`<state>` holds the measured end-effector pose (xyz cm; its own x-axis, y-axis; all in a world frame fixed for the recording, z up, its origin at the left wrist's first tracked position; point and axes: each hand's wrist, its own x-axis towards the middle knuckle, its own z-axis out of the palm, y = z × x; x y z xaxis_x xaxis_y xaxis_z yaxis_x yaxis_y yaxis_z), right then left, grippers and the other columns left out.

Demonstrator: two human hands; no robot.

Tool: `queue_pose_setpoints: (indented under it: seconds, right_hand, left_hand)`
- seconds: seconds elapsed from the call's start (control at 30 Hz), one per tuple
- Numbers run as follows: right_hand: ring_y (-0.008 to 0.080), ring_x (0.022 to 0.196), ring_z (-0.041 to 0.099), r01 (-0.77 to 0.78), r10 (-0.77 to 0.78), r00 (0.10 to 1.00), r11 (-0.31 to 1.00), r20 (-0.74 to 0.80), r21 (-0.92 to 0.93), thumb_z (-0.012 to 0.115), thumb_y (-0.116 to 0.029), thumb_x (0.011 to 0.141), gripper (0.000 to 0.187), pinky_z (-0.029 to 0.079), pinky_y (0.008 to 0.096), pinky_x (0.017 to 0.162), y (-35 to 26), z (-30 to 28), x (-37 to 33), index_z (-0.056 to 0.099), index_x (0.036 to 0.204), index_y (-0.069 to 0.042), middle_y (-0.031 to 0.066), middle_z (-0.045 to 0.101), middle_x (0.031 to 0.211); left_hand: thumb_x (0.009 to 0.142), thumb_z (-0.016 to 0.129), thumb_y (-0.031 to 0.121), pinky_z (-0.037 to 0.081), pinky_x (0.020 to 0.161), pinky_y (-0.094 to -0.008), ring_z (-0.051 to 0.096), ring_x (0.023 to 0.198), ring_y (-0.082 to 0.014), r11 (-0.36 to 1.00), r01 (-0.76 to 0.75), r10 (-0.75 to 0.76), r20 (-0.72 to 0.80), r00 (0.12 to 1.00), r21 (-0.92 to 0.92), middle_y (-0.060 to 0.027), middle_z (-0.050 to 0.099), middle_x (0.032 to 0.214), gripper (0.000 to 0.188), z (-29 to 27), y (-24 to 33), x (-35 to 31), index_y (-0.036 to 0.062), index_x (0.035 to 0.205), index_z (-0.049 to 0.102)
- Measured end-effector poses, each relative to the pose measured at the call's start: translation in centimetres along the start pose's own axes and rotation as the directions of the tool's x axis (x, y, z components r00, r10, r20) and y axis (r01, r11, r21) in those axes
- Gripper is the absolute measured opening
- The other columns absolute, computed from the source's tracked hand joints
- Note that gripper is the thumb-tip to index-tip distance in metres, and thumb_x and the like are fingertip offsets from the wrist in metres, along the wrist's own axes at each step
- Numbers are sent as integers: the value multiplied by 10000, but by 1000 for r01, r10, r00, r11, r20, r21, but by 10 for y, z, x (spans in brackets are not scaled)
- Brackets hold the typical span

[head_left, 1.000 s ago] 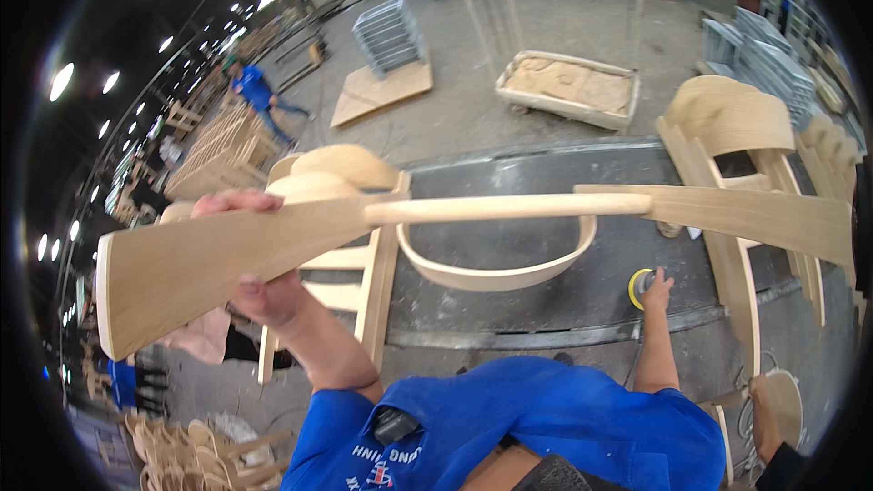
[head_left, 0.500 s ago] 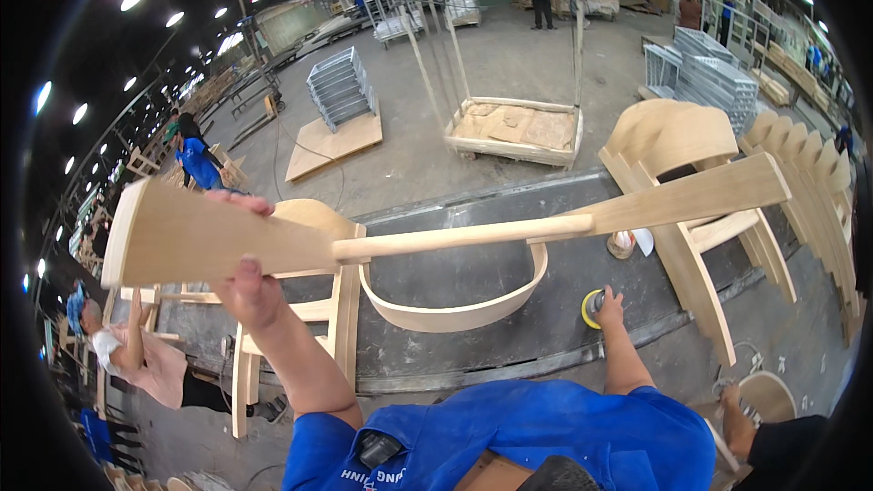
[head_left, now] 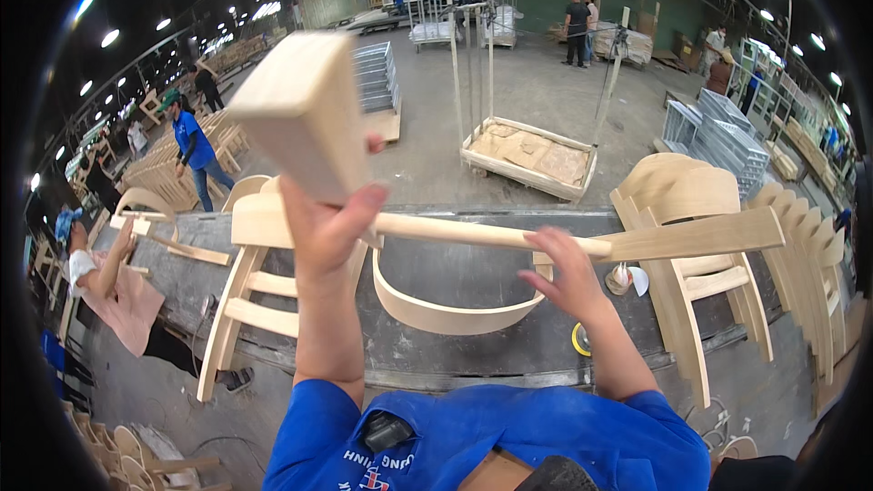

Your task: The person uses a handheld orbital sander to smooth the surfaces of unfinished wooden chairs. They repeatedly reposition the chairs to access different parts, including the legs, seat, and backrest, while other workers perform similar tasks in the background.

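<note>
1. Your left hand (head_left: 323, 236) grips the pale wooden 2-legged frame (head_left: 455, 230) above the dark grey desk (head_left: 455, 273).
2. Your right hand (head_left: 575, 277): fingers spread beside it, contact unclear.
3. Frame appears joined, not set down; surface finish unreadable.

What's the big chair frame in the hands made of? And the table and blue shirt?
The chair frame looks like bare wood: pale tan, faintly grained, without a glossy shine. The tabletop could be rubber matting or painted metal; it's dark and dull with pale smudges, so I can't be sure. The blue shirt seems matte cloth, since it creases.
</note>
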<state>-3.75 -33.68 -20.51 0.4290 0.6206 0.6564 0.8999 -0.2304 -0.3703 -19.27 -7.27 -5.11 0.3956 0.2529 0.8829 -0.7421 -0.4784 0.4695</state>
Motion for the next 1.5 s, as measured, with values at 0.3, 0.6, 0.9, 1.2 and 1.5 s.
queue_pose_setpoints:
  seconds: [0.3, 0.6, 0.9, 1.2, 1.5]
  right_hand:
    - [317, 877, 626, -115, 195, 961, 926, 196, -358, 797, -353, 690, 433, 491, 431, 744, -4, 64, 65, 594, 964, -88, 102, 648, 893]
    - [309, 819, 634, -92, 147, 984, 902, 101, -421, 819, -379, 648, 437, 501, 406, 682, 19, 51, 46, 654, 934, -92, 108, 659, 843]
    - [350, 737, 629, 54, -54, 999, 942, 11, -330, 879, -213, 581, 409, 494, 398, 660, 27, 48, 33, 672, 890, -42, 143, 661, 800]
    - [170, 779, 632, -132, 190, 964, 950, -187, 282, 824, -152, 713, 373, 494, 300, 728, 3, 5, 90, 654, 987, 34, 85, 682, 855]
    - [200, 1077, 571, 172, 293, 853, 624, -431, 763, 771, -181, 817, 537, 435, 325, 951, -1, 23, 138, 502, 1246, -1, 99, 594, 1165]
  left_hand:
    - [753, 777, 339, 378, 1024, -381, 453, 1266, -269, 977, -147, 170, 151, 974, -155, -164, 448, 1387, 919, 7, -22, -20, 6, 1457, 291]
    - [819, 706, 453, 325, 1099, -414, 384, 1334, -362, 245, 963, -884, -381, 270, 115, -264, 354, 1445, 923, -65, -232, -319, 9, 1474, 229]
    - [855, 661, 508, 396, 997, -489, 475, 1243, -348, 36, 965, -999, -25, 31, -258, -199, 424, 1402, 835, -44, -232, -388, 36, 1416, 261]
    - [828, 724, 342, 469, 927, -367, 601, 1072, -293, 580, 747, -648, -371, 665, 326, -216, 614, 1156, 644, -150, -109, -239, -54, 1257, 453]
    - [799, 792, 256, 465, 911, -305, 584, 1033, -163, 952, 290, -169, -627, 760, 95, -76, 613, 1089, 667, -151, 8, -183, -10, 1279, 413]
